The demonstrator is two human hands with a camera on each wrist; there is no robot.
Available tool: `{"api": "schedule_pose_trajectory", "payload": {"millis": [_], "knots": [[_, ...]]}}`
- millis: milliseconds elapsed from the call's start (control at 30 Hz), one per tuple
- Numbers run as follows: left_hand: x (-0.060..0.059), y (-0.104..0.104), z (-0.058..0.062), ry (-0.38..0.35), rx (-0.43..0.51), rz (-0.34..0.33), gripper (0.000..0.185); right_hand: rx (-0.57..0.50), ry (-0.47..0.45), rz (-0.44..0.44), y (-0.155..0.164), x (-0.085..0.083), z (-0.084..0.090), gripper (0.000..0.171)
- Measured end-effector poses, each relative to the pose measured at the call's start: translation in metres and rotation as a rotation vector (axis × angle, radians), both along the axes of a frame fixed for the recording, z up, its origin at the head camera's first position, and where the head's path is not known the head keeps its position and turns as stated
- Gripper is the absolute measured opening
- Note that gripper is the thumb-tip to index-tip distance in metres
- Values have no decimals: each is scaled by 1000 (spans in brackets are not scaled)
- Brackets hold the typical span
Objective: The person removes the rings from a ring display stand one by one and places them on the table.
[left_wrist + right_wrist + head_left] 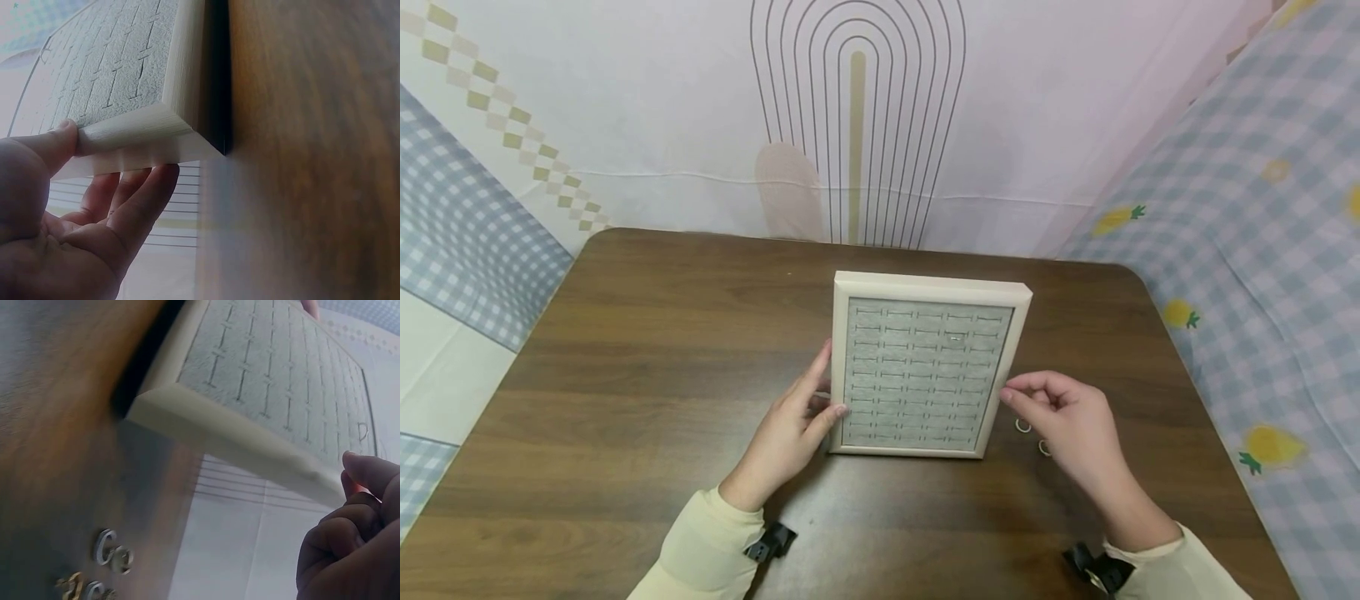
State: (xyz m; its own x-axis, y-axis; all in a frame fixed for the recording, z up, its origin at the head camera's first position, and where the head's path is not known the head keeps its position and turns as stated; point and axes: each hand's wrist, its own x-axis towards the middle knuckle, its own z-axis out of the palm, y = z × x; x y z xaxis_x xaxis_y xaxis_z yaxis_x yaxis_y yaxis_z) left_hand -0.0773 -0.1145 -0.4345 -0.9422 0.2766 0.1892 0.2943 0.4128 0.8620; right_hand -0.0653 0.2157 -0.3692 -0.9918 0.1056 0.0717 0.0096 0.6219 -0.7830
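One ring display tray (925, 375) stands on the table (647, 392), right of the table's middle and nearer the far edge than the near edge. It has a cream frame and a grey slotted insert; the head view shows rows of slots, and one small ring (955, 337) sits in an upper row. The tray is tipped up so that its face leans toward you; its lower edge rests on the table.

Your left hand (790, 429) grips the tray's lower left corner. The left wrist view shows the thumb (53, 140) pressed on the front of the frame and the fingers (134, 200) curled under its side.

Your right hand (1071, 421) is at the tray's right edge, fingers bent, fingertips at the frame. Whether they touch the frame cannot be told. It holds nothing visible.

Two loose rings (1032, 437) are countable on the table in the head view, just right of the tray's lower right corner, beside your right hand. The right wrist view shows a small cluster there; its exact count is unclear.
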Motion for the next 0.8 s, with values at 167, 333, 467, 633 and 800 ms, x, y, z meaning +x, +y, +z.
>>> {"api": "schedule_pose_trajectory", "payload": {"millis": [167, 333, 467, 633, 800], "knots": [[0, 0, 0, -13, 17, -8, 88, -30, 37, 18, -12, -6, 8, 11], [0, 0, -1, -18, 25, -12, 88, -37, 89, 43, -18, -14, 16, 14], [0, 0, 0, -26, 25, -9, 88, -36, 114, 58, -22, -20, 21, 14], [0, -1, 0, -35, 26, -5, 89, -34, 135, 82, -28, -26, 28, 12], [1, -1, -1, -43, 32, -7, 89, -28, 147, 98, -33, -31, 31, 11]]}}
